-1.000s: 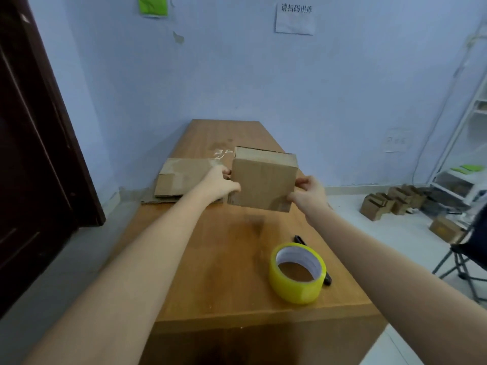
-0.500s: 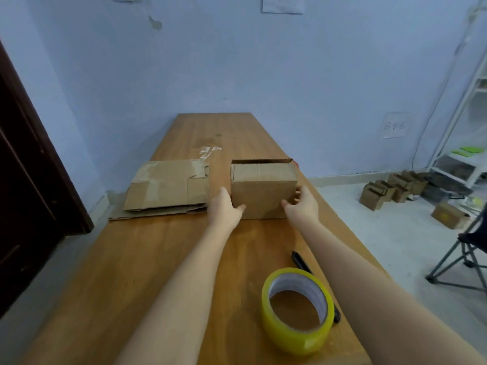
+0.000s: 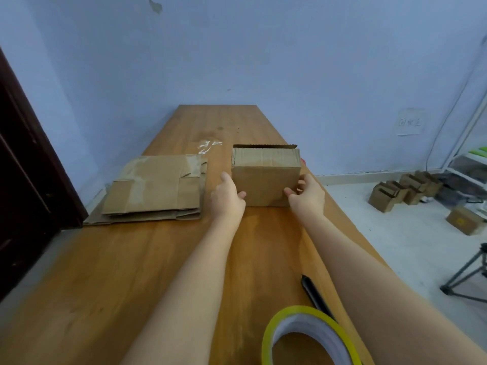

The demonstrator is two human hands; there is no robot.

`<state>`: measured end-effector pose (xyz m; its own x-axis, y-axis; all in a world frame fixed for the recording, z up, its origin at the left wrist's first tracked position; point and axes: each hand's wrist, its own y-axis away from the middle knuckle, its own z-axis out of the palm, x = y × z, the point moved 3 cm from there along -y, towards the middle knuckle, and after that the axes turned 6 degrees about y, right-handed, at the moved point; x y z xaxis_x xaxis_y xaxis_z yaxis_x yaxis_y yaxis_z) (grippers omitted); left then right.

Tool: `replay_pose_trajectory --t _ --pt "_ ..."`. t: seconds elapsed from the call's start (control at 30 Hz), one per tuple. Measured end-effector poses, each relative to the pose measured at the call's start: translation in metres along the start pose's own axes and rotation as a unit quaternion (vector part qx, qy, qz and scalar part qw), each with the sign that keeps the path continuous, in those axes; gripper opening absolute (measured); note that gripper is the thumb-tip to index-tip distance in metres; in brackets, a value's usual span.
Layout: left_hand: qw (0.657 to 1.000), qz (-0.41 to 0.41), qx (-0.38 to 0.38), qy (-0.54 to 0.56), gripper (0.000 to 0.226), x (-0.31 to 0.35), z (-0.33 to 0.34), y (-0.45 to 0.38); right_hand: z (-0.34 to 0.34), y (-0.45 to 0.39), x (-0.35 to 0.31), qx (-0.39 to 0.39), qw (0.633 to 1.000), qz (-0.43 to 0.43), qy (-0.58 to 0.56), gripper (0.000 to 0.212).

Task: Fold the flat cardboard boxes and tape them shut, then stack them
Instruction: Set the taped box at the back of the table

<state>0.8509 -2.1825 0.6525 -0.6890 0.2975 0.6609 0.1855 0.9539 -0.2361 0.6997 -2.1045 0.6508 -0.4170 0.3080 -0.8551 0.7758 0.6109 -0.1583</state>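
The folded cardboard box (image 3: 266, 177) sits on the wooden table (image 3: 147, 272), up at about twelve o'clock from the person, right by the table's three o'clock edge, with one flap edge showing along its far top. The left hand (image 3: 228, 197) is at the box's nine o'clock side, thumb laid against the near face and a finger reaching up along the left corner; the fingers look loosely bent, touching the cardboard and not wrapped round it. Over at three o'clock the right hand (image 3: 307, 194) mirrors it, thumb on the near face and fingers curved at the right corner, resting there with no firm clasp to be seen. Whether either hand is pressing, I can't tell. Off at ten o'clock lies the stack of flat boxes (image 3: 155, 189), several flattened sheets piled on each other, pale strips of old tape on the top one, well apart from the folded box. Down at five o'clock, near the camera, the yellow tape roll (image 3: 308, 335) stands partly cut off by the frame's bottom edge, and just behind it a black pen (image 3: 315, 296) lies on the wood beside the right forearm. A scrap of clear tape (image 3: 209, 146) glints on the tabletop at about eleven o'clock of the box. Out on the floor at two o'clock, a cluster of small cardboard boxes (image 3: 403, 191) sits near a white shelf (image 3: 471, 143).
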Motion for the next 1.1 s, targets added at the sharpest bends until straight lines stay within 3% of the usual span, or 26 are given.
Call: replay_pose_trajectory --t 0.33,0.73,0.9,1.0,1.1 --pt "0.999 0.015 0.017 -0.026 0.049 0.01 0.031 -0.076 0.035 -0.079 0.001 -0.006 1.0 0.022 -0.004 0.035" --pt "0.998 0.007 0.017 0.053 0.035 0.004 0.068 -0.161 0.066 -0.158 -0.003 -0.023 0.999 0.023 0.027 0.032" --pt "0.987 -0.065 -0.034 0.146 0.058 0.01 0.071 -0.166 0.057 -0.155 -0.01 -0.067 0.995 0.055 0.053 0.05" --pt "0.987 -0.083 -0.058 0.127 0.071 0.016 0.058 -0.161 0.041 -0.143 -0.022 -0.102 0.987 0.07 0.101 0.043" --pt "0.993 -0.054 -0.063 0.079 0.048 0.022 0.026 -0.152 0.021 -0.127 -0.045 -0.116 0.982 0.054 0.141 0.036"
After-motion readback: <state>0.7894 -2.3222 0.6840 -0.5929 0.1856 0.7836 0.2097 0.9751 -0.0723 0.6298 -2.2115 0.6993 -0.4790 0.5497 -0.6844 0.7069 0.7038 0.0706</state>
